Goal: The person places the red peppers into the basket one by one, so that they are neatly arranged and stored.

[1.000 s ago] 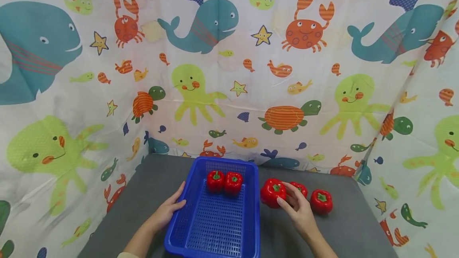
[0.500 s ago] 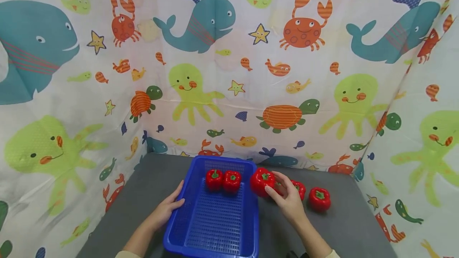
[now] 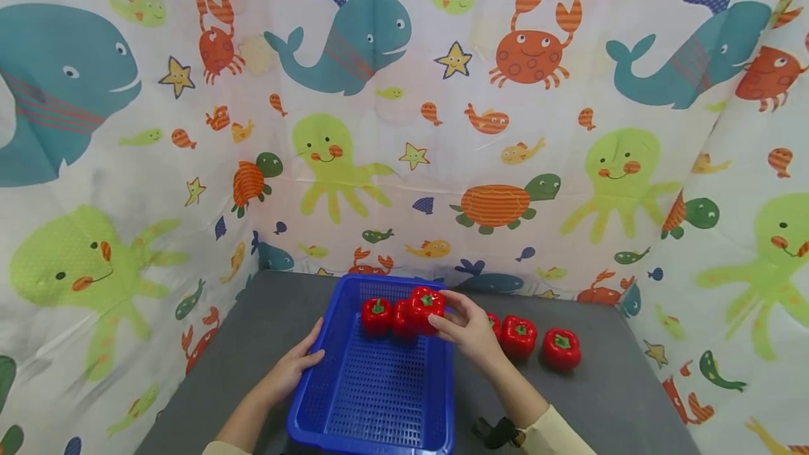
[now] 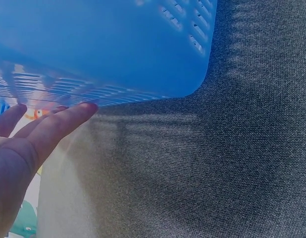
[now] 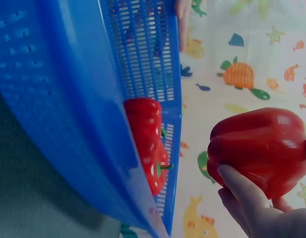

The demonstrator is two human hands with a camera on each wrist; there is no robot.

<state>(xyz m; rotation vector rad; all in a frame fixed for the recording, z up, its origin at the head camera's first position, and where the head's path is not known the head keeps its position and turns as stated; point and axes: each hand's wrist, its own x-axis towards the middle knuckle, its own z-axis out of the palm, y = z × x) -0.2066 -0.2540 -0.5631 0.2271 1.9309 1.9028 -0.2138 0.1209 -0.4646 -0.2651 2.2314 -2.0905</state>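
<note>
My right hand (image 3: 469,328) grips a red bell pepper (image 3: 425,310) above the right part of a blue plastic basket (image 3: 373,420). In the right wrist view, fingers and thumb stand around this bell pepper (image 5: 259,148), which is apart from the basket wall. Two more red bell peppers lie inside at the far end; one (image 3: 376,317) shows whole, the other (image 3: 401,321) is partly hidden behind the held one. My left hand (image 3: 292,367) holds the basket's left side, thumb over the rim. Seen from the left wrist, its fingertips (image 4: 86,108) touch the outer wall.
Right of the basket, several red bell peppers (image 3: 518,338) sit on the grey tabletop (image 3: 600,399), one partly behind the right hand. A curtain (image 3: 392,223) with sea animals encloses the back and sides. A black object (image 3: 496,432) is by the right sleeve.
My right hand has carried the bell pepper leftward from beside the basket to over its inside. The left hand stays on the rim, and the basket has hardly moved.
</note>
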